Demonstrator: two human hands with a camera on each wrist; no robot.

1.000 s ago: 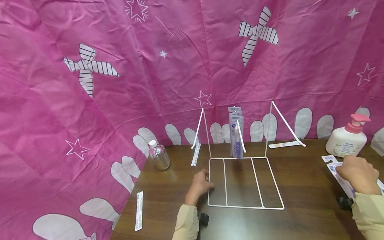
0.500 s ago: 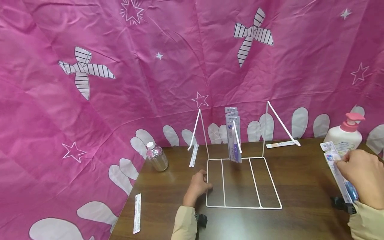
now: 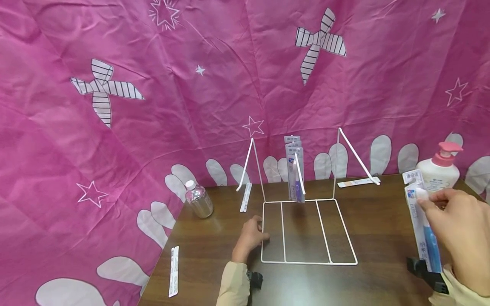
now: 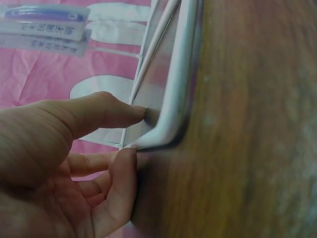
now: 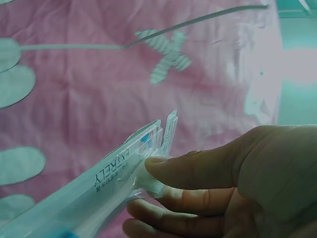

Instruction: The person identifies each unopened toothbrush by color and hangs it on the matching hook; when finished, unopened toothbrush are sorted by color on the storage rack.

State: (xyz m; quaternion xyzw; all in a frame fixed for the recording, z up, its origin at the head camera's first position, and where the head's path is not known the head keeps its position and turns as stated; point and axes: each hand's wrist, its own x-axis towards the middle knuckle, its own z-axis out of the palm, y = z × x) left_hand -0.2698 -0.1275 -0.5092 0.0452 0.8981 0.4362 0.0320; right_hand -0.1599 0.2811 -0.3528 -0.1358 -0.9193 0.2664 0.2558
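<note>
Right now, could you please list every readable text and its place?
"康倍佳": clear plastic blue-toothbrush pack in the right hand.
"EXTRELY": same pack.
"纳米抗菌牙刷", apparently: hanging clear plastic purple-toothbrush packs.
Too small to read: silver bottle, white pump bottle, slim white strips.

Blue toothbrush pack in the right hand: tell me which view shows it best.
The head view: the blue toothbrush pack shows from end to end, partly covered by the right hand. The right wrist view brings its printed upper part closer but cuts off the lower end; the left wrist view misses it.
</note>
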